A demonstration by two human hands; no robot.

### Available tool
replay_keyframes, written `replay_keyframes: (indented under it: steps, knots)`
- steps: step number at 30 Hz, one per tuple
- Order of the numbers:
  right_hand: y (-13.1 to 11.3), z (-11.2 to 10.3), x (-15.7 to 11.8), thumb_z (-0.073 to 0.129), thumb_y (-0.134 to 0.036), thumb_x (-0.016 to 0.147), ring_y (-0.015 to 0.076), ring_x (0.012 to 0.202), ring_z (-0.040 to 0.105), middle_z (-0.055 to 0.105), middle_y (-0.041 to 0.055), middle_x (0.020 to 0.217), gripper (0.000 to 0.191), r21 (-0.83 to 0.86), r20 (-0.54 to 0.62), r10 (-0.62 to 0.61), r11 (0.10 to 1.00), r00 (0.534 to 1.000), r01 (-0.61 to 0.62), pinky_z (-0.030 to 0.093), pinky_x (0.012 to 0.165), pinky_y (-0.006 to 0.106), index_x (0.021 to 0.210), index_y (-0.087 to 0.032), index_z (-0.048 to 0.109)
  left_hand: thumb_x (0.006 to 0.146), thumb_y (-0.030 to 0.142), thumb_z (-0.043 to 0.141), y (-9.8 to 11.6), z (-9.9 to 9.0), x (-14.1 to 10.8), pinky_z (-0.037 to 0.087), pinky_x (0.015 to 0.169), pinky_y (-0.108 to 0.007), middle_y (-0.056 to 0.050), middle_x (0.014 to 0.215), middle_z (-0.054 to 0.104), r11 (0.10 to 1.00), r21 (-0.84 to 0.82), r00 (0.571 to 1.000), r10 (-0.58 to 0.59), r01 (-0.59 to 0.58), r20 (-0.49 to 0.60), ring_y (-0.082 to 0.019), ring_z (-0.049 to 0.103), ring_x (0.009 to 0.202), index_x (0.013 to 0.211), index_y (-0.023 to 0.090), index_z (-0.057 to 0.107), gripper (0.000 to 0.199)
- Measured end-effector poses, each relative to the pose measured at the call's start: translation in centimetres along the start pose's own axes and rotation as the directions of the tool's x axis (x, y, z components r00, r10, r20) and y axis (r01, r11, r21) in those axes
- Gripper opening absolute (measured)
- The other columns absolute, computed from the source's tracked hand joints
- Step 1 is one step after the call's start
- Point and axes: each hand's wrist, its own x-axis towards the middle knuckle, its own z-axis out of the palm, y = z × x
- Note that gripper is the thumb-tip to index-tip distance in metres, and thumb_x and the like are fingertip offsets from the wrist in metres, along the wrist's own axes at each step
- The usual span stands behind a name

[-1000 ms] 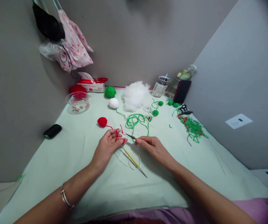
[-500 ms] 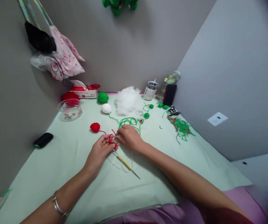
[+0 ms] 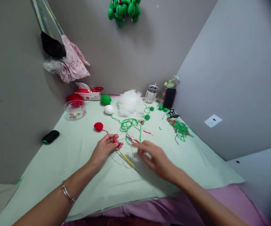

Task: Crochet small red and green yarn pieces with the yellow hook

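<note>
My left hand [image 3: 104, 149] is closed with a small piece of red yarn work [image 3: 119, 145] pinched in its fingers. A red strand leads from there to a red yarn ball [image 3: 98, 126]. Just below those fingers lies a crochet hook [image 3: 127, 159] with a yellow grip, among loops of thin pale cord. My right hand [image 3: 155, 157] hovers with its fingers stretched out and apart, close to the orange handles of small scissors [image 3: 133, 139]. Beyond it a short red yarn snippet [image 3: 147, 132] rests on the cloth.
Behind are tangled green yarn [image 3: 128, 125], a white yarn ball [image 3: 109, 109], a green ball [image 3: 105, 99] and white stuffing [image 3: 129, 102]. Left stand a clear bowl [image 3: 75, 111] and a black case [image 3: 51, 137]. Right are a phone [image 3: 169, 98], a can [image 3: 151, 94] and yarn scraps [image 3: 181, 129].
My right hand has drawn back to the right, away from the red yarn, and its fingers have spread. The scissors and a red snippet now show on the cloth. The view has tilted slightly.
</note>
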Motion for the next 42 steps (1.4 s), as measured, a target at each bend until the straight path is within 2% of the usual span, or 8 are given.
replay_keyframes:
  steps: [2,6,13,19,25,29,35,42]
  knots:
    - [-2.1,2.3,-0.9,0.059,-0.017,0.102,0.0199,0.086,0.064,0.072,0.0072,0.1,0.033,0.022,0.083,-0.161,0.987,0.983,0.16,0.05,0.075,0.03,0.133,-0.025,0.066,0.061,0.027,0.1,-0.1,0.1,-0.2,0.062,0.09,-0.036,-0.002,0.093,0.073,1.0,-0.004,1.0,0.009,-0.009,0.002,-0.023,0.081,0.088,0.095,0.015,0.071,0.046]
    - [-3.4,5.7,0.0,0.059,-0.006,0.098,0.0194,0.082,0.058,0.07,0.0078,0.092,0.023,0.082,0.084,-0.092,0.993,0.992,0.085,0.043,0.073,0.03,0.104,-0.021,0.075,0.063,0.027,0.099,-0.1,0.1,-0.6,0.062,0.09,-0.036,-0.003,0.097,0.073,1.0,0.005,1.0,0.026,-0.026,0.0,-0.023,0.081,0.09,0.096,0.017,0.07,0.045]
    - [-3.4,2.5,1.1,0.055,-0.01,0.098,0.0124,0.074,0.062,0.073,0.0049,0.091,0.025,0.433,0.073,0.022,0.9,0.997,-0.052,0.048,0.067,0.023,0.106,-0.019,0.078,0.08,0.045,0.09,2.0,1.0,-3.1,0.058,0.094,-0.034,-0.005,0.097,0.077,0.994,0.064,0.994,0.089,-0.093,0.059,-0.022,0.077,0.098,0.1,0.018,0.074,0.038]
    - [-4.4,-0.6,0.1,0.078,-0.028,0.083,0.0068,0.057,0.052,0.072,0.002,0.075,0.016,0.927,0.364,0.181,0.023,0.914,-0.374,0.038,0.058,0.022,0.093,-0.018,0.085,0.079,0.039,0.093,3.9,2.8,-7.4,0.055,0.097,-0.033,-0.005,0.102,0.079,0.98,0.103,0.977,0.153,-0.169,0.151,-0.022,0.073,0.103,0.106,0.022,0.078,0.035]
    - [-5.8,-1.2,-1.4,0.088,-0.036,0.077,0.0062,0.052,0.052,0.074,0.0054,0.073,0.026,0.897,0.367,0.099,-0.303,0.925,-0.323,0.036,0.052,0.022,0.094,-0.016,0.087,0.075,0.034,0.094,4.4,4.9,-10.2,0.056,0.082,-0.03,-0.002,0.097,0.074,0.988,0.008,0.983,0.151,-0.153,0.109,-0.015,0.068,0.081,0.101,0.021,0.08,0.032]
    - [-7.0,-1.1,-2.1,0.089,-0.041,0.08,0.0108,0.057,0.057,0.076,0.0049,0.078,0.029,0.983,0.141,0.228,-0.145,0.963,-0.11,0.044,0.057,0.025,0.101,-0.023,0.085,0.068,0.035,0.098,4.2,6.1,-10.7,0.054,0.08,-0.03,-0.003,0.092,0.074,0.991,-0.096,0.992,0.103,-0.096,0.07,-0.016,0.064,0.081,0.099,0.02,0.08,0.04]
    - [-8.3,-0.2,-2.1,0.071,-0.035,0.099,0.0194,0.078,0.065,0.076,0.0045,0.083,0.016,0.737,-0.441,0.294,0.658,0.848,0.155,0.051,0.072,0.034,0.096,-0.029,0.085,0.06,0.03,0.102,3.0,6.4,-10.4,0.052,0.082,-0.028,-0.002,0.09,0.072,0.984,-0.168,0.998,0.06,-0.059,-0.002,-0.016,0.064,0.083,0.104,0.02,0.078,0.051]
    - [-8.5,1.5,-1.8,0.065,-0.032,0.104,0.0191,0.08,0.068,0.077,0.002,0.087,0.018,0.705,-0.551,0.362,0.684,0.752,0.187,0.053,0.076,0.034,0.103,-0.033,0.082,0.062,0.026,0.101,2.2,6.7,-11.0,0.051,0.089,-0.027,-0.002,0.104,0.074,0.98,-0.193,0.999,0.044,-0.042,0.004,-0.017,0.065,0.096,0.114,0.024,0.078,0.057]
